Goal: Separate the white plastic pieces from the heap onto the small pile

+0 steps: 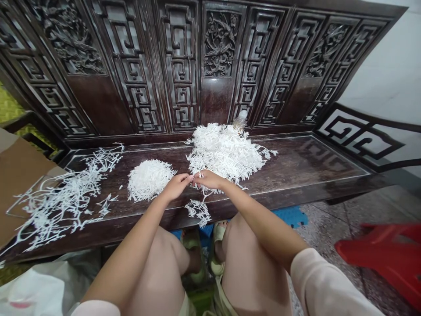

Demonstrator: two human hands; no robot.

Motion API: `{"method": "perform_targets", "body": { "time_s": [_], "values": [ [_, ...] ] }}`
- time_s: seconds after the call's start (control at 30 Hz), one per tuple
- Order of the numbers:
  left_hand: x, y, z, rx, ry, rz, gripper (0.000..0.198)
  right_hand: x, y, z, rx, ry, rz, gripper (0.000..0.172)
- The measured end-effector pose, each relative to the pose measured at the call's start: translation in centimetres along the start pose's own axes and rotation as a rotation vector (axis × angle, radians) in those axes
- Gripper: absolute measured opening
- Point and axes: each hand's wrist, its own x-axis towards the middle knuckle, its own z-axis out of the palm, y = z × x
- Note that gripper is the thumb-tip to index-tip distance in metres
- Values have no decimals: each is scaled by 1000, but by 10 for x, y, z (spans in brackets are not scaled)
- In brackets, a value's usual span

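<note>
My left hand [179, 184] and my right hand [207, 179] meet above the front of the dark wooden bench [289, 169]. Both have their fingers pinched together on a white branched plastic sprig [199, 210], whose forked end hangs over the bench's front edge. Exactly where each fingertip grips it is too small to make out. Just beyond my right hand rises a large heap of white branched sprigs [223, 151]. Left of my left hand lies a smaller rounded pile of short white pieces [149, 177]. A tangle of long bare white stems [75, 193] spreads across the bench's left end.
A jar with a pale lid [241, 117] stands behind the large heap, against the carved backrest [217, 96]. A cardboard box [23, 175] is at far left, a white bag [36, 285] below it. A red plastic stool [384, 254] stands on the floor at right.
</note>
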Motion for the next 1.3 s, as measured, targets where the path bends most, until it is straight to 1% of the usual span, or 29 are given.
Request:
{"method": "perform_targets", "body": {
  "time_s": [0.13,0.2,0.27,0.33,0.47,0.7,0.83,0.93,1.03,1.1,1.13,1.2,1.3],
  "values": [
    [1,-4,2,-79,51,-58,53,0,-1,1,-116,12,32,23],
    [1,-2,2,-53,25,-34,48,0,-1,1,-195,26,25,22],
    [0,1,2,19,-18,-5,40,-1,-3,2,-263,51,14,21],
    [-1,3,1,91,-31,7,34,-2,-3,2,-298,66,6,21],
    [-2,4,0,170,-17,10,29,-3,-5,2,-261,61,-19,22],
    [0,3,1,220,3,36,28,-1,-3,3,-205,61,-46,23],
    [1,4,1,333,83,66,26,1,-2,4,-217,77,-75,23],
    [2,7,0,442,133,104,23,2,-2,4,-221,82,-67,21],
    [5,9,2,483,117,153,22,2,-3,2,-177,65,-40,20],
    [8,6,3,522,116,174,22,0,-4,-2,-110,51,-37,21],
    [10,2,1,561,122,166,23,-2,-5,-4,-61,41,-43,21],
    [11,-10,-7,657,131,90,23,-7,-7,-10,57,36,-58,23],
    [6,-35,-28,733,155,-143,24,-16,-9,-18,181,103,-46,24]
  ]
}}
